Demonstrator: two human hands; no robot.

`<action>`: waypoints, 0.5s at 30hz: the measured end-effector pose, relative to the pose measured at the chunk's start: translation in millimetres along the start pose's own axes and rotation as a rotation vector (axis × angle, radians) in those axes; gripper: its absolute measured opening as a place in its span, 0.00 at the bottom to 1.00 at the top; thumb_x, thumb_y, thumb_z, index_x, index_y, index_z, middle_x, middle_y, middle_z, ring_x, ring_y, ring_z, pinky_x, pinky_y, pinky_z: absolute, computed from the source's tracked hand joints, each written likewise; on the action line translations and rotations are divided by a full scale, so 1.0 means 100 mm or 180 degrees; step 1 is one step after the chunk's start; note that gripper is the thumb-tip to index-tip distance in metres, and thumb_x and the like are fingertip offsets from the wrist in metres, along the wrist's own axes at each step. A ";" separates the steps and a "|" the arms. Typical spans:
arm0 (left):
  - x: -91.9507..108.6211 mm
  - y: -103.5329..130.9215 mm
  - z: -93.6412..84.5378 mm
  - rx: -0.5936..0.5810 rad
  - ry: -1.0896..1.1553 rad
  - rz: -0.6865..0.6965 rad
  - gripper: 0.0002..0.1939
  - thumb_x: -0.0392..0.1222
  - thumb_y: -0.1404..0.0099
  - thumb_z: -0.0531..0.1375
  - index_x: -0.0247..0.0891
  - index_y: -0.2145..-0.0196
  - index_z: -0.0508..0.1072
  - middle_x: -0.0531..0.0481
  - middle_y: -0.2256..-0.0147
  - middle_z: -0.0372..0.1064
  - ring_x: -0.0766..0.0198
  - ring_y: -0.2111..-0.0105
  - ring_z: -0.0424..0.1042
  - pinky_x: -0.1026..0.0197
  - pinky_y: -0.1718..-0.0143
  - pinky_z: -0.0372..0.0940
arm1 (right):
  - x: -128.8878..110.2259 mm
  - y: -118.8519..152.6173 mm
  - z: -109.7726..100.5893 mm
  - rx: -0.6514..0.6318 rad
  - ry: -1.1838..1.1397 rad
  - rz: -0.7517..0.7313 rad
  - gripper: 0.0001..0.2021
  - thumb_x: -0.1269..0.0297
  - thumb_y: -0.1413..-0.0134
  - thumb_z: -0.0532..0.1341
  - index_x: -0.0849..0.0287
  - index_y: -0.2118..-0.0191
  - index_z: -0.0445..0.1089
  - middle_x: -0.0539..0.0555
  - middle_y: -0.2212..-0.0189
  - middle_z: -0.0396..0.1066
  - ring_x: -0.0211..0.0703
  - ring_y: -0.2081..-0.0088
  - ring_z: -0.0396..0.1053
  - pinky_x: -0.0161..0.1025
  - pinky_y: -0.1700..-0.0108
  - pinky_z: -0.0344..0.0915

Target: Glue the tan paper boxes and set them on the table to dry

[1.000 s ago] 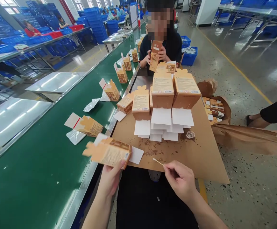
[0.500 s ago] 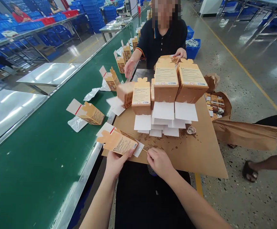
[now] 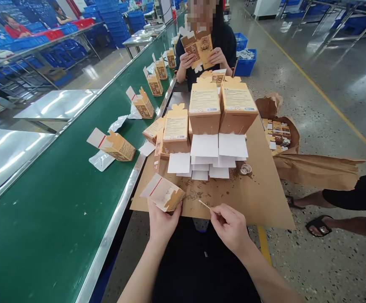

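My left hand (image 3: pixel 161 221) holds a small tan carton (image 3: pixel 165 195) with a white flap and a red stripe, tilted over the near edge of the brown cardboard sheet (image 3: pixel 258 198). My right hand (image 3: pixel 231 229) pinches a thin cotton swab (image 3: pixel 205 205) that points up-left toward the carton, its tip a short way from it. A small clear dish (image 3: pixel 245 169) sits on the sheet among dark stains. Stacks of tan cartons (image 3: pixel 204 110) with white flaps stand in the middle of the sheet.
A green conveyor belt (image 3: pixel 53 210) runs along the left, carrying several open cartons (image 3: pixel 115 145) and clear bags. A person across the table holds a carton (image 3: pixel 198 49). A brown paper bag (image 3: pixel 315 170) of flat cartons lies right. Another person's legs (image 3: pixel 337 198) are at far right.
My left hand turned the carton so its open end faces me. My right hand drew the swab back from the carton to the right. The person opposite picked up a carton.
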State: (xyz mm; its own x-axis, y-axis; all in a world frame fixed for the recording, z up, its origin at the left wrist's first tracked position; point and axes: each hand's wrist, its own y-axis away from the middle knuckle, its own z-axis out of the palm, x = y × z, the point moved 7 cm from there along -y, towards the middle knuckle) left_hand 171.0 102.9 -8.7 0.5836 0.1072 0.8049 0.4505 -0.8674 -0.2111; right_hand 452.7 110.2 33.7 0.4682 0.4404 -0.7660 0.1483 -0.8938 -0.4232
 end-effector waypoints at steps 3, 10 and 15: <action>-0.01 0.00 0.10 0.0072 -0.0184 0.0178 0.37 0.61 0.34 0.76 0.37 0.35 0.77 0.26 0.38 0.75 0.23 0.25 0.69 0.22 0.21 0.63 | 0.00 0.02 -0.01 0.0012 -0.0027 0.0003 0.18 0.70 0.21 0.62 0.51 0.68 0.73 0.46 0.76 0.68 0.38 0.76 0.65 0.36 0.72 0.64; -0.05 -0.18 -0.30 0.0209 -0.0255 0.0211 0.35 0.63 0.37 0.76 0.39 0.41 0.79 0.29 0.44 0.79 0.22 0.32 0.77 0.21 0.24 0.68 | 0.14 0.02 -0.09 0.0164 -0.0182 0.0118 0.19 0.60 0.18 0.65 0.50 0.68 0.77 0.47 0.77 0.70 0.41 0.77 0.66 0.37 0.75 0.66; -0.59 -0.39 -1.51 0.1168 -0.0427 -0.0736 0.44 0.67 0.45 0.81 0.43 0.39 0.76 0.35 0.37 0.78 0.26 0.29 0.77 0.24 0.20 0.66 | 0.24 0.02 -0.32 0.0352 -0.0172 0.0166 0.17 0.63 0.23 0.68 0.52 0.69 0.79 0.47 0.78 0.70 0.39 0.79 0.66 0.36 0.76 0.65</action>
State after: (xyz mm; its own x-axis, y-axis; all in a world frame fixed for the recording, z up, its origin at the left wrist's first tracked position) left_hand 16.6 57.1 36.1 0.5110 0.3609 0.7801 0.7749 -0.5863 -0.2363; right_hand 492.0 116.3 30.2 0.4248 0.4001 -0.8121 0.0266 -0.9022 -0.4306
